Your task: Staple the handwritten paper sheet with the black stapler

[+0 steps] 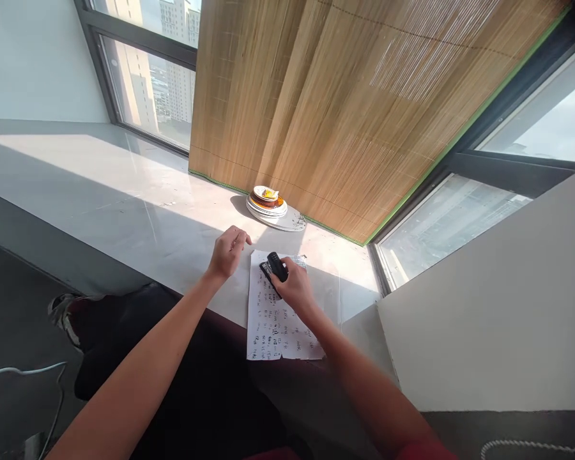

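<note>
**Stapler in the right hand, right over the handwritten page!**

And here we are, starting close in: dark clothing (196,383) fills the bottom of the view, a red sleeve (424,449) shows at the lower right, and two bare forearms reach forward over the window ledge (138,217). Down on the floor to the left, there's a white cable (14,369).

Up to the ledge, and there lies the paper (263,326), a white sheet covered with dark handwriting, its bottom edge notched and right at the ledge's front. Over its upper half comes the main act: the right hand (294,284), fingers wrapped around a black stapler (277,267), a firm grasp, the two arms of the tool showing beyond the grip. Whether it touches the sheet, I can't tell from here.

Across to the left hand (227,252), just beside the paper's top left corner: fingers curled loosely inward, one crooked out to the right. Is anything tucked inside? Can't tell!

Farther back, in bright sun, sits a stack of dishes (268,207), white and amber, with something yellow on the top one and a wider pale plate (294,222) underneath. Behind it hangs a slatted bamboo blind (311,115) edged in green, window panes on either side, and, beyond the left glass, tall buildings (178,96).
</note>
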Demonstrator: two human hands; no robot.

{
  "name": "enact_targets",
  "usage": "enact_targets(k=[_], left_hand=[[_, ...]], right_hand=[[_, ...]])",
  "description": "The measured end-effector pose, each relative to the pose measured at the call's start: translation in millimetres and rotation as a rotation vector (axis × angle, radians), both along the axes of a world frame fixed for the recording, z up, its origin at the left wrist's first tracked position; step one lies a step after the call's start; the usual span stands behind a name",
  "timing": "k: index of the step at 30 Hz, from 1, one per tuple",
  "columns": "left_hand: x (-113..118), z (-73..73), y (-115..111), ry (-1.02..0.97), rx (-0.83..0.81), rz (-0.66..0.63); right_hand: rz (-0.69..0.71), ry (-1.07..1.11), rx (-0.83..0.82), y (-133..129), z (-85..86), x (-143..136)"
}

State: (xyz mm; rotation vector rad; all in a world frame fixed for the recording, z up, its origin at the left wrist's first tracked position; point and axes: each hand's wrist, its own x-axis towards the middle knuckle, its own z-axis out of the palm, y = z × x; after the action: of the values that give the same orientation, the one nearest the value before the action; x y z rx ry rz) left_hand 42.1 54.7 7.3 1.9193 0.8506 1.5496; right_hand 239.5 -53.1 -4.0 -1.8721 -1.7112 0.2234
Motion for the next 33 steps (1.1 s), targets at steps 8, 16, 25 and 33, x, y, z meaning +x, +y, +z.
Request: enact_targets(k=[8, 16, 25, 33], left_hand=[[-1, 2.2, 0, -0.060, -0.051, -0.013], [-3, -0.8, 6, -0.176, -0.179, 0.006], [-10, -2.9, 17, -0.354, -0.225, 0.142], [-15, -1.1, 15, -0.340, -0.204, 0.199]], right_hand=[[-0.072, 0.037, 0.025, -20, 4.4, 100], [0.012, -0.369, -0.359, 49, -22.7, 93], [0.174, -0.417, -0.354, 141, -21.5, -33], [0.191, -0.373, -0.210, 150, -28.5, -71]])
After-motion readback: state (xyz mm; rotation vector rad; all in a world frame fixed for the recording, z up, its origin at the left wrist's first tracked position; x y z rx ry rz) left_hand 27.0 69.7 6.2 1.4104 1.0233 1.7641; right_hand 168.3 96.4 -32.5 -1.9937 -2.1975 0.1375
